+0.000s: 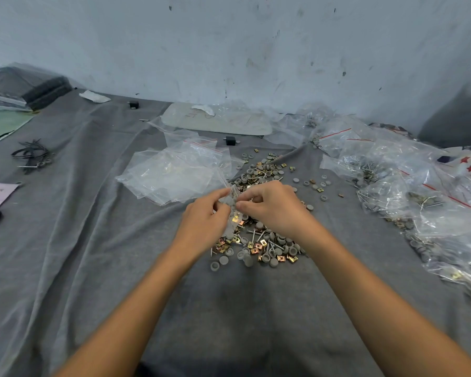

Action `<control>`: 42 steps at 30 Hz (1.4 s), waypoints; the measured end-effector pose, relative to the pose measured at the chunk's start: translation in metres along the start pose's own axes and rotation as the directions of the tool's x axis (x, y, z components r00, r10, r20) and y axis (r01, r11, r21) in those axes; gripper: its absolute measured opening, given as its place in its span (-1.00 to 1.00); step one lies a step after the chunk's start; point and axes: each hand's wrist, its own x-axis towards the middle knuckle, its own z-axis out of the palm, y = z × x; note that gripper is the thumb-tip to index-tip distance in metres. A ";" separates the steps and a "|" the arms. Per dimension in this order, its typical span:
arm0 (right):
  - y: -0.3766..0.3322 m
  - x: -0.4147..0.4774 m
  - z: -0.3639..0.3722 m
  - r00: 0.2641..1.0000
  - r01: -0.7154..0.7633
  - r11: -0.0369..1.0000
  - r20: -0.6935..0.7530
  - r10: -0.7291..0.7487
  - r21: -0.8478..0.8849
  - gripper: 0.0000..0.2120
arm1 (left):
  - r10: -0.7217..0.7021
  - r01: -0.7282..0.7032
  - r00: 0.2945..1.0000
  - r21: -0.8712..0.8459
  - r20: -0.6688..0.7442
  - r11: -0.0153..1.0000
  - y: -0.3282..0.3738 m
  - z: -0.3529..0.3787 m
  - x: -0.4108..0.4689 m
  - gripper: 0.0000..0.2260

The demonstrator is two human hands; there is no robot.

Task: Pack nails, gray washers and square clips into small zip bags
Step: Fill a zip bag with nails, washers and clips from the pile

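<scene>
While the cloth (93, 254) carries filled bags (408, 186) at three o'clock and empty bags (174, 175) at eleven, the parts pile (267, 246) lies centre — left hand (204, 221) and right hand (269, 208) both pinch one small bag (233, 213) above it, probably sealing; next, the zip needs even pressing.

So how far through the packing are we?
Done: a heap of filled bags lies on the right. In hand: the left hand and right hand pinch one small zip bag with a gold clip showing inside. Left: a big loose pile of nails, washers and clips, plus a stack of empty bags.
</scene>
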 end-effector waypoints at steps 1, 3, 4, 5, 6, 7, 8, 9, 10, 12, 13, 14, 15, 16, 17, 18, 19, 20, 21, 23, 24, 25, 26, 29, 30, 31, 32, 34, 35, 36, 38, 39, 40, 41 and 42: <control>-0.001 0.001 0.000 1.000 -0.007 1.000 0.013 0.007 -0.002 -0.79 | -0.001 0.001 1.000 0.000 0.002 1.000 0.000 0.000 0.000 -0.53; -0.004 0.003 0.002 0.999 -0.012 1.000 0.031 0.012 0.014 -0.77 | 0.000 0.000 1.000 0.002 0.001 1.000 0.001 0.000 -0.001 -0.53; -0.005 0.003 0.002 0.999 -0.012 0.999 0.041 0.010 0.042 -0.76 | 0.005 -0.005 1.000 0.002 0.001 1.000 0.002 0.000 -0.001 -0.52; -0.006 0.003 0.001 0.999 -0.012 0.996 0.049 0.008 0.083 -0.76 | 0.013 -0.013 1.000 0.000 0.002 1.000 0.002 -0.001 -0.002 -0.52; -0.006 0.003 0.000 0.999 -0.016 0.992 0.044 0.010 0.128 -0.77 | 0.020 -0.020 1.000 -0.003 0.002 1.000 0.002 -0.001 -0.002 -0.53; -0.004 0.002 -0.001 1.000 -0.021 0.986 0.018 0.018 0.164 -0.81 | 0.021 -0.021 1.000 -0.005 0.000 1.000 0.002 -0.001 -0.003 -0.54; -0.002 0.002 -0.002 0.999 -0.023 0.984 -0.022 0.027 0.174 -0.87 | 0.018 -0.018 1.000 -0.008 -0.005 1.000 0.002 -0.002 -0.002 -0.55; 0.002 0.003 -0.002 0.998 -0.027 0.989 -0.059 0.036 0.142 -0.92 | 0.012 -0.012 1.000 -0.010 -0.009 1.000 0.001 -0.002 -0.002 -0.55; 0.008 0.003 -0.002 0.997 -0.040 0.997 -0.070 0.045 0.068 -0.95 | 0.008 -0.008 1.000 -0.012 -0.012 1.000 0.000 -0.002 -0.002 -0.56; 0.018 0.001 0.000 0.997 -0.066 0.989 0.032 0.071 -0.132 -0.92 | 0.008 -0.008 1.000 -0.016 -0.010 1.000 -0.001 -0.002 -0.002 -0.56; 0.023 0.000 0.003 0.989 -0.057 0.971 0.118 0.086 -0.232 -0.88 | 0.010 -0.010 1.000 -0.019 -0.008 1.000 -0.001 -0.001 -0.003 -0.56; 0.028 -0.002 0.007 0.976 -0.033 0.948 0.194 0.098 -0.316 -0.82 | 0.012 -0.012 1.000 -0.023 -0.007 1.000 -0.001 -0.001 -0.003 -0.55; 0.033 -0.004 0.011 0.964 0.000 0.926 0.247 0.101 -0.378 -0.78 | 0.013 -0.014 1.000 -0.029 -0.005 0.999 -0.001 0.000 -0.003 -0.54; 0.038 -0.006 0.015 0.956 0.028 0.908 0.275 0.097 -0.418 -0.74 | 0.014 -0.014 1.000 -0.035 -0.002 0.999 -0.001 0.000 -0.003 -0.54; 0.042 -0.007 0.018 0.954 0.042 0.897 0.284 0.095 -0.441 -0.74 | 0.015 -0.015 1.000 -0.041 0.002 0.999 -0.001 0.000 -0.003 -0.53; 0.045 -0.008 0.020 0.956 0.042 0.889 0.277 0.097 -0.457 -0.74 | 0.016 -0.016 1.000 -0.043 0.004 0.999 -0.001 0.000 -0.003 -0.53; 0.047 -0.008 0.023 0.961 0.038 0.880 0.260 0.098 -0.473 -0.76 | 0.017 -0.017 1.000 -0.038 0.005 0.999 -0.002 0.000 -0.003 -0.54; 0.049 -0.007 0.025 0.966 0.038 0.871 0.242 0.094 -0.491 -0.79 | 0.017 -0.017 1.000 -0.031 0.004 0.999 -0.002 0.000 -0.003 -0.55; 0.051 -0.007 0.027 0.969 0.047 0.859 0.231 0.084 -0.509 -0.83 | 0.016 -0.016 1.000 -0.025 0.001 1.000 -0.002 -0.001 -0.002 -0.55; 0.052 -0.006 0.029 0.968 0.075 0.840 0.241 0.067 -0.537 -0.87 | 0.011 -0.011 1.000 -0.025 -0.005 1.000 -0.003 -0.001 -0.002 -0.56; 0.053 -0.006 0.030 0.964 0.089 0.831 0.256 0.067 -0.550 -0.86 | 0.009 -0.009 1.000 -0.028 -0.004 1.000 -0.003 0.000 -0.002 -0.55; 0.053 -0.006 0.029 0.959 0.099 0.820 0.273 0.071 -0.564 -0.84 | 0.010 -0.010 1.000 -0.030 -0.003 0.999 -0.003 0.000 -0.002 -0.55; 0.054 -0.006 0.029 0.956 0.108 0.809 0.284 0.074 -0.577 -0.83 | 0.013 -0.013 1.000 -0.033 -0.003 0.999 -0.003 0.000 -0.002 -0.55; 0.055 -0.009 0.029 0.957 0.131 0.784 0.284 0.060 -0.607 -0.84 | 0.020 -0.020 1.000 -0.033 -0.004 0.999 -0.003 0.001 -0.003 -0.54; 0.055 -0.010 0.030 0.958 0.133 0.777 0.280 0.057 -0.616 -0.82 | 0.023 -0.023 1.000 -0.029 -0.005 0.999 -0.003 0.001 -0.003 -0.54; 0.056 -0.011 0.031 0.960 0.133 0.768 0.275 0.057 -0.626 -0.80 | 0.026 -0.026 1.000 -0.028 -0.005 0.999 -0.003 0.001 -0.003 -0.54; 0.056 -0.013 0.032 0.962 0.132 0.760 0.267 0.057 -0.636 -0.76 | 0.027 -0.027 1.000 -0.027 -0.005 0.999 -0.003 0.001 -0.003 -0.54; 0.058 -0.015 0.032 0.969 0.116 0.760 0.242 0.056 -0.640 -0.71 | 0.028 -0.028 1.000 -0.019 0.001 0.999 -0.003 0.001 -0.003 -0.54; 0.057 -0.016 0.032 0.973 0.103 0.771 0.224 0.053 -0.628 -0.71 | 0.028 -0.028 1.000 -0.015 0.004 0.999 -0.002 0.001 -0.003 -0.55; 0.056 -0.017 0.031 0.978 0.084 0.791 0.203 0.051 -0.606 -0.73 | 0.027 -0.027 1.000 -0.014 0.006 1.000 -0.003 0.000 -0.003 -0.55; 0.053 -0.017 0.027 0.987 0.016 0.862 0.148 0.068 -0.506 -0.81 | 0.028 -0.028 1.000 -0.014 0.007 1.000 -0.002 0.000 -0.003 -0.56; 0.052 -0.016 0.024 0.989 -0.026 0.903 0.119 0.086 -0.430 -0.84 | 0.032 -0.032 0.999 -0.016 0.006 0.999 -0.002 0.000 -0.003 -0.56; 0.051 -0.015 0.021 0.991 -0.067 0.938 0.087 0.102 -0.340 -0.85 | 0.035 -0.035 0.999 -0.019 0.006 0.999 -0.001 0.000 -0.004 -0.55; 0.050 -0.014 0.017 0.991 -0.102 0.964 0.056 0.119 -0.247 -0.85 | 0.036 -0.036 0.999 -0.023 0.005 0.999 -0.001 0.001 -0.004 -0.55; 0.048 -0.013 0.014 0.991 -0.122 0.979 0.026 0.128 -0.163 -0.87 | 0.035 -0.035 0.999 -0.027 0.004 0.999 -0.001 0.001 -0.004 -0.54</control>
